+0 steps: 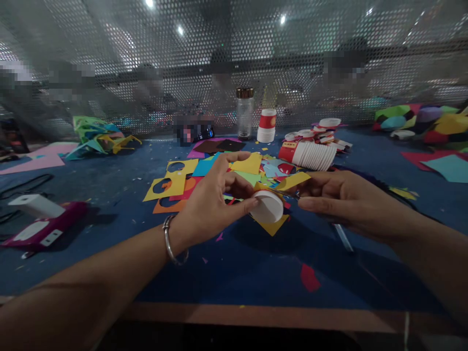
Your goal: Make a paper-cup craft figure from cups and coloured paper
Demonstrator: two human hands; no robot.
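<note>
My left hand [212,200] pinches a white round disc, like a cup base [268,207], between thumb and fingers, together with yellow paper [293,182]. Part of the yellow paper stands up as a strip along the disc's upper edge. My right hand [332,202] is closed at the disc's right side, on a thin dark-bladed tool [291,195]; its handle is hidden by my fingers. Both hands are above the table. Below the disc, a yellow paper corner [272,226] shows. Left of my hand are yellow sheets with round holes [174,187].
On the blue table [234,282] stand a glass bottle [244,114] and stacked paper cups [266,126]. Another cup stack [310,153] lies sideways. A purple power strip [54,229] is at left, a clear stick [343,238] under my right hand. A perforated metal screen [234,63] rises behind.
</note>
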